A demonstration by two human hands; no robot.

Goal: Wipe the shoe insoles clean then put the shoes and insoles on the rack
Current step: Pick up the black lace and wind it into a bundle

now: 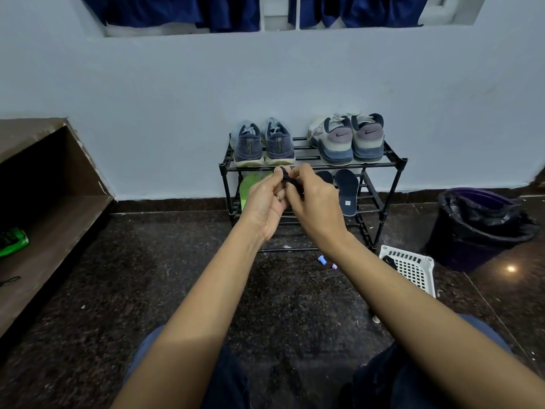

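Light: dim, cool, even | Glare: one bright spot on your floor [165,261], right side | Edges: bowed, wide-angle | Focus: mildly soft

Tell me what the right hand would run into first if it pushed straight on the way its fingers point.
Most likely the left hand: the right hand points across at it, both pinching one small black thing. Depth is hard to judge.

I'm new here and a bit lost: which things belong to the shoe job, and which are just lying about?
Job: rack, blue shoes, grey shoes, green insole, dark blue insoles, left hand and right hand pinching a small black thing.
Lying about: bin, white basket, green packet, small caps.
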